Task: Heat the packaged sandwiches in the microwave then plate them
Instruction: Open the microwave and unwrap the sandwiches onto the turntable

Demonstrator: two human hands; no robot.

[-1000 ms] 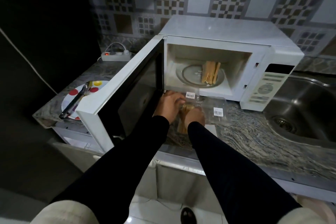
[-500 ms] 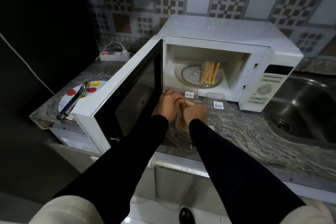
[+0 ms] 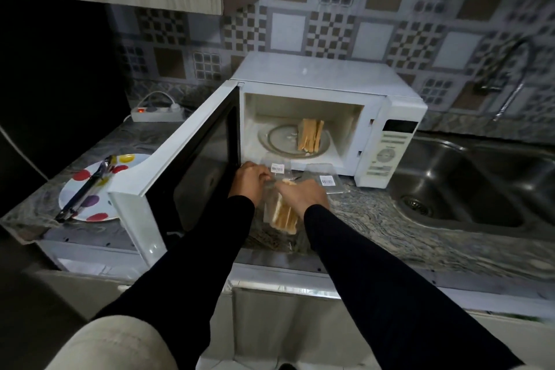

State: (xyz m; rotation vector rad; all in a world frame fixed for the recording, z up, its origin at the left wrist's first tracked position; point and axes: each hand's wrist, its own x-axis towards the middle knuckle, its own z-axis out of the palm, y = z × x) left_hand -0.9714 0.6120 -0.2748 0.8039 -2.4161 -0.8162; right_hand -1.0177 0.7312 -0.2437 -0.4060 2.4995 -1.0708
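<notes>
One sandwich already stood unwrapped on the turntable inside the open microwave. A second sandwich lay in its pack on the counter, just in front. The left hand pinched the pack's far flap, and the right hand gripped the pack. An empty pack lay right of it. Heating and plating on the plate at the left were not yet done.
</notes>
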